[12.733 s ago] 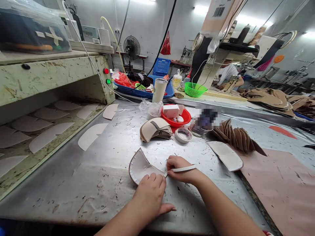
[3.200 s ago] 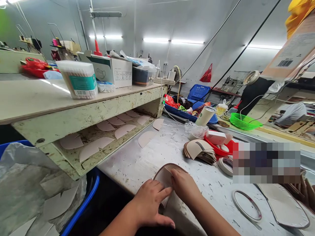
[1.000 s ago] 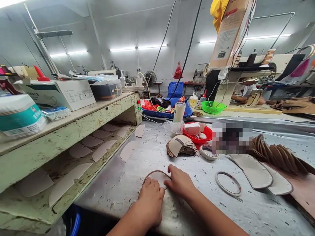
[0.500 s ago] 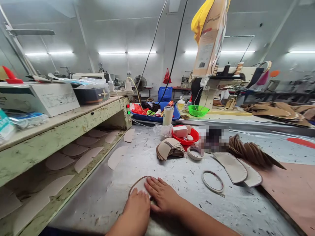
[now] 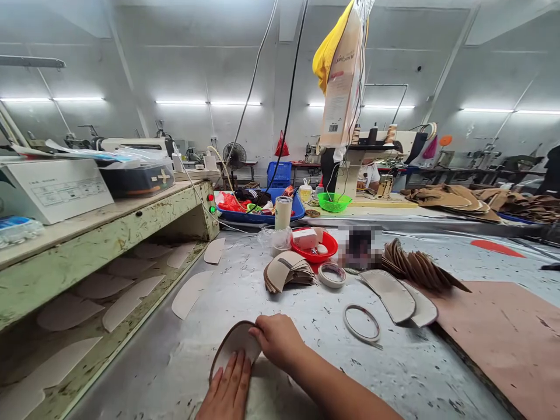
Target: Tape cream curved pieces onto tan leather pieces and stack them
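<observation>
Left hand (image 5: 228, 389) flat, fingers straight; right hand (image 5: 276, 344) curled beside it

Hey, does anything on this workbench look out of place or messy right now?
Mostly ordinary work clutter. One oddity: a loose ring of peeled strip lies by itself on the metal table, right of the right hand. Both hands press the curved piece flat; the left hand lies open on it.

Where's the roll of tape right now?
The roll of tape lies mid-table in the head view, just in front of the red bowl, right of the stack of tan pieces.
</observation>
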The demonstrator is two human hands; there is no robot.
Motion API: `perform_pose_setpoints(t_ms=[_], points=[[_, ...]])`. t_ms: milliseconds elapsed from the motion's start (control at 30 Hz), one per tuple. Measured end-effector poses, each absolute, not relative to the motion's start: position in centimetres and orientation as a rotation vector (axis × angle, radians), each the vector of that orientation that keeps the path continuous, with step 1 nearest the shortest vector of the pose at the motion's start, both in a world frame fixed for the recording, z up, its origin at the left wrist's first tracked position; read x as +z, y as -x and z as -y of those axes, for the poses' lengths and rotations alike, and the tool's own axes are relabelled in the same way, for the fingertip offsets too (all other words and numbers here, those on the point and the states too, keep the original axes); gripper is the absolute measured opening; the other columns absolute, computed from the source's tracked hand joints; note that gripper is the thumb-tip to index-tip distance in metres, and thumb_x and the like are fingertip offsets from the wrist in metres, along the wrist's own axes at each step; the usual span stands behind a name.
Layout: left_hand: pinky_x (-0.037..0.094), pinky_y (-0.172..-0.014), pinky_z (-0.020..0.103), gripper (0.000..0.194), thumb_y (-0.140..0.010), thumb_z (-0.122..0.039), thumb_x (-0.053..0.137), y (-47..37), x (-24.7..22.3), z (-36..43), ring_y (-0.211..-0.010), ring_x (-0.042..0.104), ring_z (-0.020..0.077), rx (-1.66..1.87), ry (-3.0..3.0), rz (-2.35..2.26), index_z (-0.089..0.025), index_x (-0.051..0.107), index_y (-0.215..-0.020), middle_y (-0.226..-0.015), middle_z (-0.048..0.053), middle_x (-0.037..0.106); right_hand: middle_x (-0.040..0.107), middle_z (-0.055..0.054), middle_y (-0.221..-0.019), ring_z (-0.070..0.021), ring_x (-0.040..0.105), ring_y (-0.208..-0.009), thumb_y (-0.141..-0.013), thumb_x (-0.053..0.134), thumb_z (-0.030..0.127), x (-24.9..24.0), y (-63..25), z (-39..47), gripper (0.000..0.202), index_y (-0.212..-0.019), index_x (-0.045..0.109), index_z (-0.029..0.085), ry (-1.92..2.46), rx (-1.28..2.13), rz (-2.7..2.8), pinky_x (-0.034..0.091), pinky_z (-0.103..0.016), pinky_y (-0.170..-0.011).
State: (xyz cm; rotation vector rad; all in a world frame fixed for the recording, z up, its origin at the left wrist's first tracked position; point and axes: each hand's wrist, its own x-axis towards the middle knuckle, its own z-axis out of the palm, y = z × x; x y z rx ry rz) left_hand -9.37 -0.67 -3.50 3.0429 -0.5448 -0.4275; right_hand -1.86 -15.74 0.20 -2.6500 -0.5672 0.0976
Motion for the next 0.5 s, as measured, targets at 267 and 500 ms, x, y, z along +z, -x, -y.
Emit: perform_pose_setpoints(t_ms=[267,500], points=[[0.028,-0.104,0.051,0.091,-0.069,-0.064,0.056,9.0,-4.8,-0.9,-0.129,0.024,0.0331,-0.255,-2.929,0.573,-0.021,0.013,-0.137,-0.142,0.010,0.018,0.068,-0.005,-0.080,-0.0186,0.060,-0.074,-0.086,0.048,0.040,-0.4,2.5,16.0,0.027,-0.093,0.064,0.019,2.383,0.219,0.655,0.039,-0.024,-0.062],[0.040,-0.098,0.050,0.084,-0.076,-0.066,0.044,9.2,-7.0,-0.8,-0.127,0.031,0.0347,0.170,-2.954,0.636,-0.022,0.009,-0.139,-0.141,0.012,0.028,0.063,-0.004,-0.092,-0.0176,0.056,-0.079,-0.072,0.053,0.065,-2.9,2.1,15.7,0.056,-0.103,0.061,0.018,1.633,0.333,0.596,0.043,-0.024,-0.067]])
